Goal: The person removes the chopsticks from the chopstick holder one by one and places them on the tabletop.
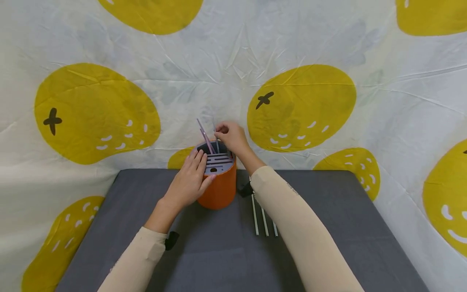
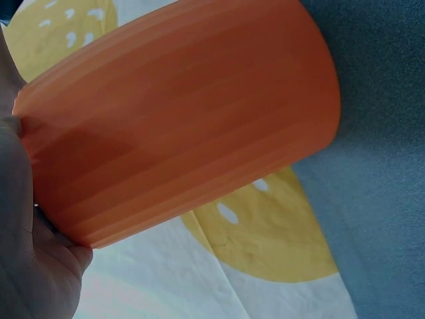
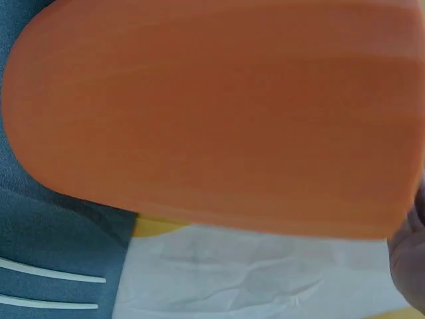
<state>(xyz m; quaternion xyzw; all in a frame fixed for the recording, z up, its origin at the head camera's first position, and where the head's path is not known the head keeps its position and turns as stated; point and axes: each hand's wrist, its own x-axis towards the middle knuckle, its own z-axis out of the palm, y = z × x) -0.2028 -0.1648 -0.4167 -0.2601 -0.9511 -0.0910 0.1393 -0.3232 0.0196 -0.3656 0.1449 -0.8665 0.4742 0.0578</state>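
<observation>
An orange holder stands on the table, with a grey slotted top and a dark open compartment behind the slots. Two purple chopsticks lean to the left in that compartment. My right hand pinches another thin chopstick between thumb and fingertips, its lower end inside the compartment. My left hand rests on the left rim, fingers fairly straight over the top and thumb at the near side. Both wrist views are mostly filled by the orange wall, and the fingertips are hidden there.
Three pale chopsticks lie side by side on the dark grey table, right of the holder and partly under my right forearm. A white cloth printed with yellow fruit hangs behind the table's back edge.
</observation>
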